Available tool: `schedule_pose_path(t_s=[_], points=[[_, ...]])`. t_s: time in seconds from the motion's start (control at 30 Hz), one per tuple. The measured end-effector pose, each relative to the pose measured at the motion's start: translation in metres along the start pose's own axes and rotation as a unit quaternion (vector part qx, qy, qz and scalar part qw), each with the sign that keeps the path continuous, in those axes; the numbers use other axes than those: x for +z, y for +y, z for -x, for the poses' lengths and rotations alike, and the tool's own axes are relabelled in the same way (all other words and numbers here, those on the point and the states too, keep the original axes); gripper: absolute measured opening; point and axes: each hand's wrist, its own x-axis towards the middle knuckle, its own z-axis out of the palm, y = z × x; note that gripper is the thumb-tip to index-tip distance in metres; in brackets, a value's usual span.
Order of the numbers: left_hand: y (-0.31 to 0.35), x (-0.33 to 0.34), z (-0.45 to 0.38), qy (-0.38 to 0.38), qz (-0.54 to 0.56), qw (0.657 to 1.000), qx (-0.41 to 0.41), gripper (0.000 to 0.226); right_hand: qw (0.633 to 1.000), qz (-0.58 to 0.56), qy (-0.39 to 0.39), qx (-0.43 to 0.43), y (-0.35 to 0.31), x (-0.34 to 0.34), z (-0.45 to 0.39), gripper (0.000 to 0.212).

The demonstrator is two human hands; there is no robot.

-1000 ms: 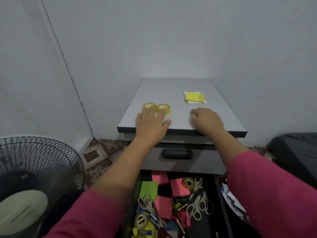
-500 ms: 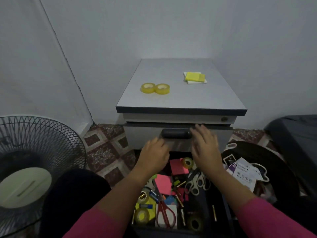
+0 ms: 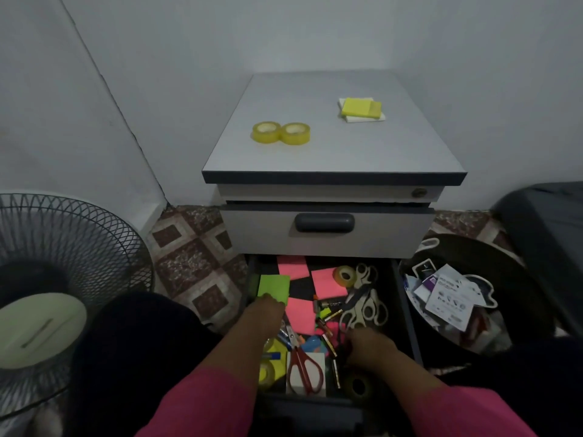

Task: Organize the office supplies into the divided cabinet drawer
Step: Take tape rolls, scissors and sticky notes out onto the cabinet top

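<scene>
Open lower drawer (image 3: pixel 407 307) of a small cabinet (image 3: pixel 331 146), pulled out toward the viewer, crammed with loose office supplies. Left hand (image 3: pixel 266 313) down in the drawer's left half, knuckles up, fingertips at the near edge of a green sticky-note pad (image 3: pixel 273 286); fingers hidden under the hand, so cannot tell whether gripping or only touching. Right hand (image 3: pixel 369 343) lower and to the right, curled downward among the clutter near the drawer's front; fingers out of sight, hold not readable either.

Between the two hands: red-handled scissors (image 3: pixel 304 369) lying on a white pad, small batteries and pens scattered just beyond. Ahead of the right hand: two pairs of white-handled scissors (image 3: pixel 366 305), overlapping, and a roll of clear tape (image 3: pixel 345 276) touching the farther pair. Ahead of both hands: pink sticky notes (image 3: pixel 328 283) spread flat. Near the left wrist: a yellow tape roll (image 3: pixel 266 373), half hidden. Near the right wrist: a dark tape roll (image 3: pixel 358 384).

Above the hands, upper drawer shut, dark handle (image 3: pixel 325 222) centred. On the cabinet top, well beyond reach: two yellow tape rolls (image 3: pixel 280 133) touching side by side, and a yellow sticky-note stack (image 3: pixel 361 108) on a white pad.

Right of the right hand, outside the drawer: a dark bin (image 3: pixel 530 279) of papers and packaging. Far left of the left hand: a floor fan (image 3: pixel 63 279) on patterned tile.
</scene>
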Motion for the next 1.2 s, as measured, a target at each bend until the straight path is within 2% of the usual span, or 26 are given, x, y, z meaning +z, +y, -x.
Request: schedule_pose_path(t_s=[0.17, 0.3, 0.43, 0.53, 0.67, 0.83, 0.97, 1.03, 1.13, 1.2], points=[[0.008, -0.002, -0.004, -0.027, 0.003, 0.999, 0.017, 0.049, 0.999, -0.004, -0.028, -0.022, -0.003, 0.001, -0.002, 0.037], [0.022, -0.008, -0.004, -0.056, 0.059, 0.995, 0.051, 0.059, 0.999, -0.011, -0.036, -0.012, -0.001, 0.0, -0.002, 0.032], [0.024, -0.01, -0.005, -0.052, 0.081, 0.994, 0.059, 0.061, 1.0, 0.001, 0.021, -0.014, -0.004, -0.003, 0.003, 0.029], [0.022, -0.01, 0.0, -0.051, 0.045, 0.995, 0.066, 0.055, 0.999, 0.009, 0.048, -0.023, -0.011, -0.003, 0.001, 0.027], [0.023, -0.009, 0.005, -0.04, -0.011, 0.996, 0.08, 0.045, 1.0, 0.024, -0.002, 0.006, -0.013, 0.004, -0.002, 0.031], [0.026, -0.013, 0.009, -0.002, -0.08, 0.99, 0.116, 0.072, 0.999, 0.017, -0.04, 0.028, 0.0, 0.004, -0.002, 0.035], [0.032, -0.009, 0.008, 0.008, -0.151, 0.967, 0.206, 0.089, 0.998, 0.016, -0.045, 0.028, 0.004, 0.0, -0.002, 0.033], [0.037, -0.005, 0.006, 0.0, -0.175, 0.957, 0.231, 0.082, 0.999, 0.027, -0.039, 0.028, 0.004, -0.001, -0.001, 0.033], [0.042, -0.004, 0.004, 0.011, -0.184, 0.959, 0.217, 0.063, 0.998, 0.049, -0.033, 0.031, 0.005, 0.001, -0.001, 0.033], [0.043, -0.005, 0.005, 0.015, -0.198, 0.958, 0.207, 0.061, 0.997, 0.057, -0.035, 0.028, 0.005, 0.002, -0.001, 0.033]])
